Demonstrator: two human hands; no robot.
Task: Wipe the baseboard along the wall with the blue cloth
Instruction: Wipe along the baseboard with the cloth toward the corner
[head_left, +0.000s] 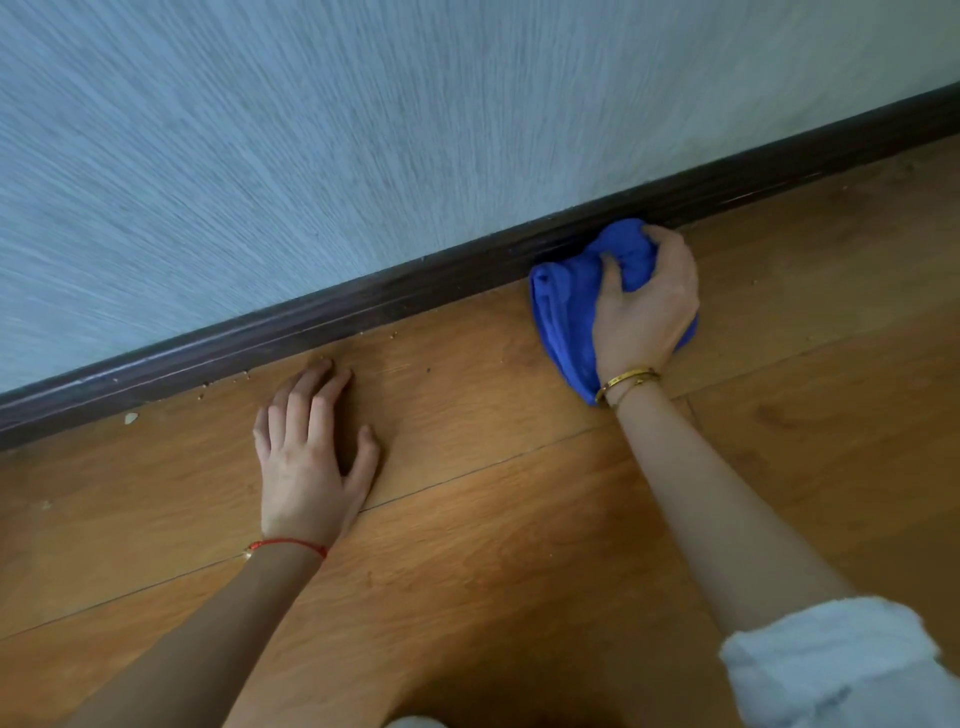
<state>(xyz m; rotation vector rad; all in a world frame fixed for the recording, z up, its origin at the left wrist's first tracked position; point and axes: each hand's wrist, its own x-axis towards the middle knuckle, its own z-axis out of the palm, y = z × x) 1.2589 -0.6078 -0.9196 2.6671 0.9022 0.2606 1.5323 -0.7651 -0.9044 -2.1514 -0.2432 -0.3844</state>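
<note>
A dark brown baseboard (322, 325) runs diagonally from the lower left to the upper right, between a pale textured wall (311, 156) and a wooden floor. My right hand (647, 306) grips a bunched blue cloth (563, 317) and presses its upper end against the baseboard; the rest of the cloth trails on the floor under my wrist. My left hand (311, 452) rests flat on the floor, fingers spread, fingertips just short of the baseboard, holding nothing.
Small crumbs and a pale chip (131, 417) lie on the wooden floor (493, 519) along the baseboard's foot at the left. Plank seams cross the floor. My rolled white sleeve (841, 670) shows at the lower right.
</note>
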